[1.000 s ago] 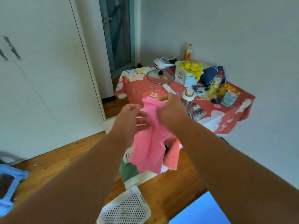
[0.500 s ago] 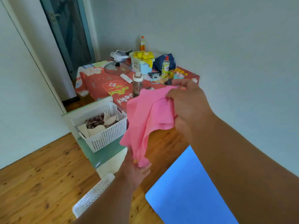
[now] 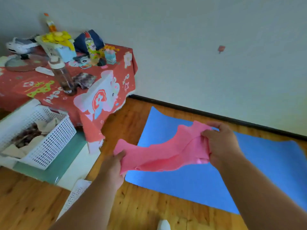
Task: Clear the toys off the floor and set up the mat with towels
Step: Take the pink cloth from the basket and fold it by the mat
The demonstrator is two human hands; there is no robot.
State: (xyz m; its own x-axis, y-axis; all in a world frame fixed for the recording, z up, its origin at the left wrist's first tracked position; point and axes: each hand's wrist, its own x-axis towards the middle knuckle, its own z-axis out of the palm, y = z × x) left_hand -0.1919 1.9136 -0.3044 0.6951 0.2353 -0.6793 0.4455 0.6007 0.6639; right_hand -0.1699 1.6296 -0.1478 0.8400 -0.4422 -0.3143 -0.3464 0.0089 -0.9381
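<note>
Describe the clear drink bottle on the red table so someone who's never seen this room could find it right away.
Look to the low table draped in a red cartoon-print cloth, left of the blue mat. The clear bottle stands upright near the table's front edge, in front of the clutter of toys. It is tall, see-through and brown-tinted with a white cap, unlike the yellow-labelled bottle further back.

A plain pale wall (image 3: pixel 199 47) meets a wooden plank floor (image 3: pixel 33 205) at a dark skirting board (image 3: pixel 216 115). Against the wall, left, stands a desk (image 3: pixel 106 130) under a red patterned cloth.
</note>
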